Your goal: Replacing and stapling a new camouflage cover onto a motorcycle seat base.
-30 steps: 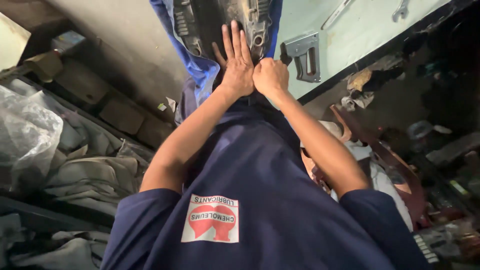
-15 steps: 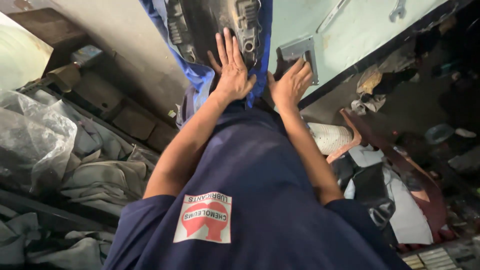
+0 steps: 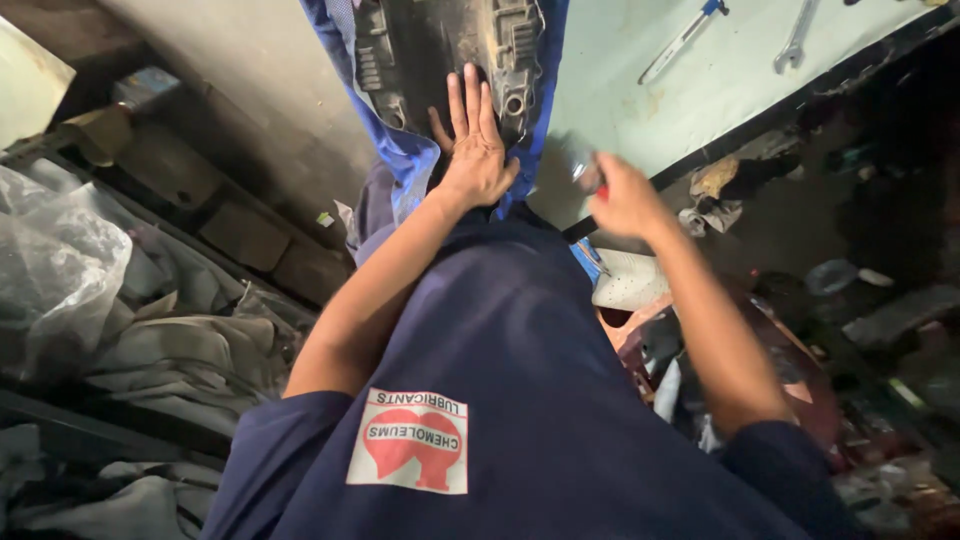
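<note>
From the head view, the left hand [image 3: 475, 150] lies flat with fingers spread on a dark plastic panel [image 3: 440, 50] with blue edges, propped against the pale counter [image 3: 690, 90]. The right hand [image 3: 620, 195], beside the panel, is blurred, clenched around a small tool [image 3: 583, 168].

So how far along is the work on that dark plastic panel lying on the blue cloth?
The dark plastic panel already lies on the blue cloth. The left hand presses flat on it; the right hand holds a small blurred object. Two metal tools lie untouched on the pale tabletop.
</note>
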